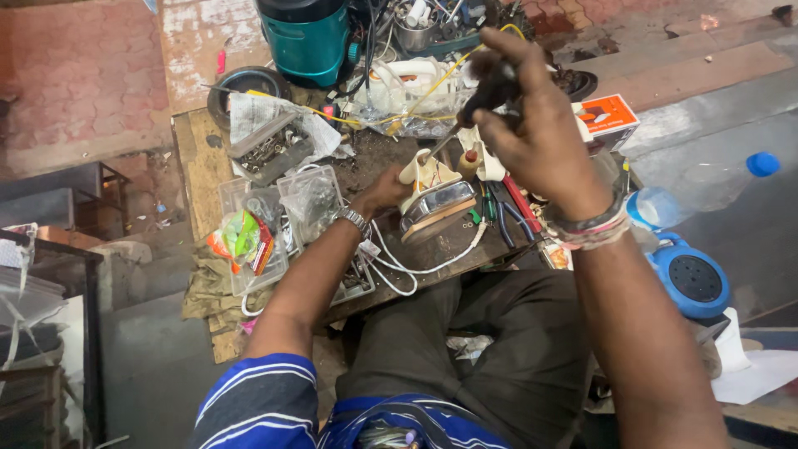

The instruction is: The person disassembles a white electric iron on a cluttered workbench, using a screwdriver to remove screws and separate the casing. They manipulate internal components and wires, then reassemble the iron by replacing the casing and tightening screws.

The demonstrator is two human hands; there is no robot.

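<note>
Head view, clear tray (pixel 270 150) of screws, steel cup (pixel 414 33) of tools

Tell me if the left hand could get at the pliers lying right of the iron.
Probably not directly: the left hand grips the iron, which stands between it and the blue-handled pliers. The right hand, holding a screwdriver, hovers above them.

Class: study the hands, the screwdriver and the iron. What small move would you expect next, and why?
Probably press the screwdriver tip down and turn it: the right hand grips its handle, the tip meets the tilted iron, and the left hand steadies it.
</note>
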